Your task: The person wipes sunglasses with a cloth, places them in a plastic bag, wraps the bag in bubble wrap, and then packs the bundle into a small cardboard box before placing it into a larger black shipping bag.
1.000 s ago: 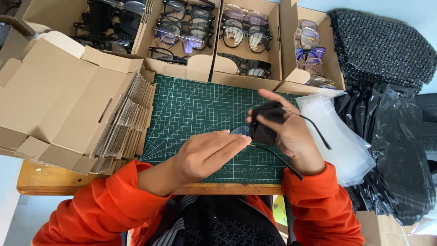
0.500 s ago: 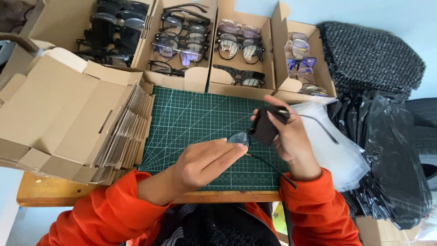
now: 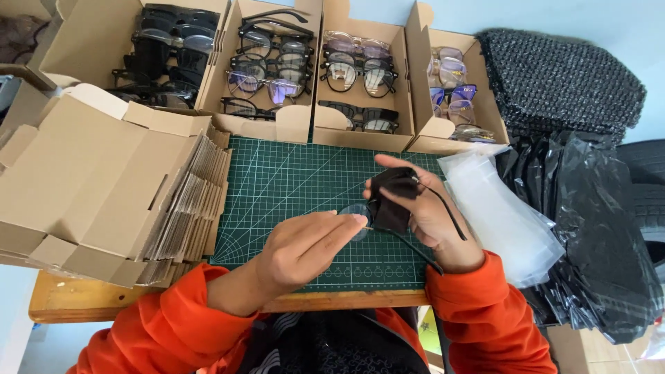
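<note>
Over a green cutting mat (image 3: 291,187), my right hand (image 3: 429,208) grips a small black cloth pouch (image 3: 391,197) with a thin black drawstring hanging from it. A pair of glasses (image 3: 357,216) with clear lenses sticks out of the pouch on its left side. My left hand (image 3: 305,246) pinches the glasses at that end with thumb and fingertips. Both arms wear orange sleeves.
Four open cardboard boxes of glasses (image 3: 277,76) line the back of the mat. A stack of flat cardboard box blanks (image 3: 104,187) lies to the left. Clear plastic bags (image 3: 499,208), black bags (image 3: 596,228) and dark knitted pouches (image 3: 561,79) lie to the right.
The view has shifted slightly. My hands stay together over the mat, and the glasses sit deeper in the black pouch than a second ago.
</note>
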